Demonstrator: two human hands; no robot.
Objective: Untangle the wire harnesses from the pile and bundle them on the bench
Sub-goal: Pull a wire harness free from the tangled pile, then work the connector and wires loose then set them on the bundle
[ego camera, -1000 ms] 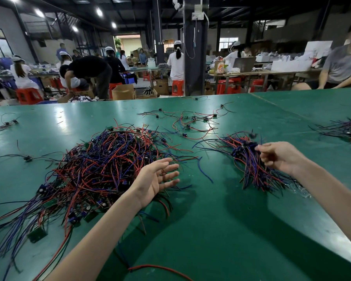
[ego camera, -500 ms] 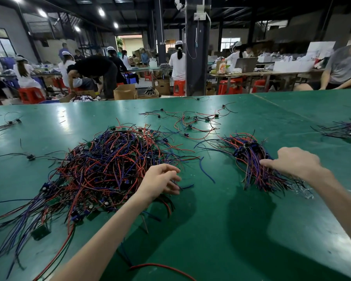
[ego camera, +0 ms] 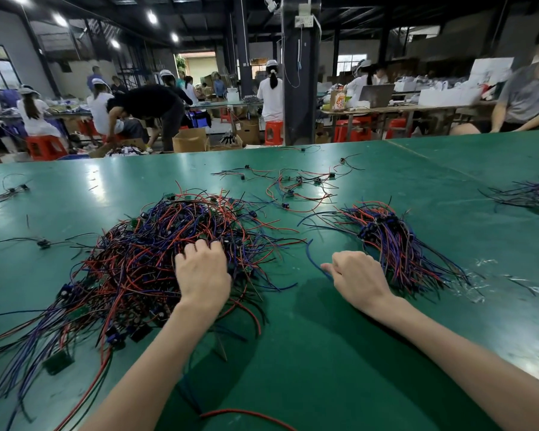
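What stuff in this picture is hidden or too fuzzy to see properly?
Head view only.
1. Left hand: fingertips are buried in the tangled wire pile, so its grip is unclear.
2. Right hand: seen from behind; whether it pinches the blue wire is hidden.
3. Wire heap at the far right: blurred, and cut off by the frame edge.

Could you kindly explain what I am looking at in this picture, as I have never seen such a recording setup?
No machine here: a person works with bare hands, and the picture comes from a camera worn on their head, looking down. On the green bench lie a big tangled pile of red, blue and black wire harnesses, a smaller bundle to its right, and loose strays behind. The left hand curls its fingers into the pile; the right hand seems to pinch a blue wire.
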